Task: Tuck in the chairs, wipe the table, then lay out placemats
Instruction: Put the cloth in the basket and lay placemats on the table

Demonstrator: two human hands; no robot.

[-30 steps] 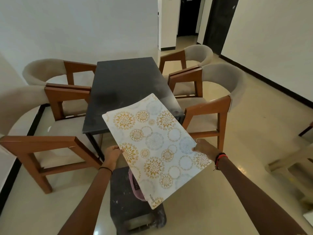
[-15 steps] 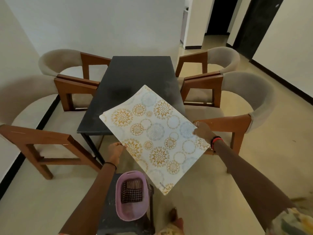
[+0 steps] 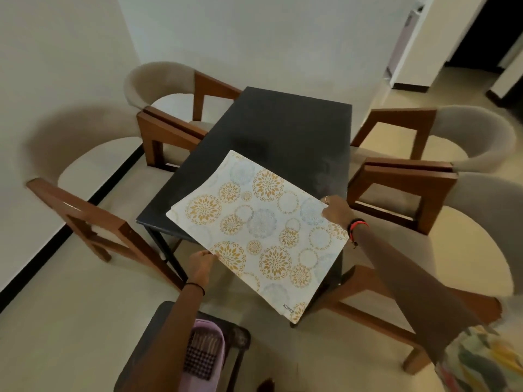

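Over the near end of a dark rectangular table (image 3: pixel 283 131), a person holds a white rectangular placemat printed with gold and pale blue flower circles (image 3: pixel 260 230), seen from a head-worn camera looking down. Both hands grip it: the left hand (image 3: pixel 201 264), with a thin dark band at the wrist, is closed on the placemat's near-left edge, and the right hand (image 3: pixel 336 212), with a ring on one finger and a red and black band at the wrist, is closed on its right edge. The placemat lies tilted, its far half above the tabletop and its near corner hanging past the table's edge; whether it touches the table cannot be told. Four wooden armchairs with curved beige padded backs stand around the table, two on the left (image 3: pixel 158 89) and two on the right (image 3: pixel 478 137). Below the left forearm, a lilac plastic basket (image 3: pixel 206 360) holding a dark checked cloth (image 3: pixel 202 357) rests on a dark stool (image 3: pixel 152 335).
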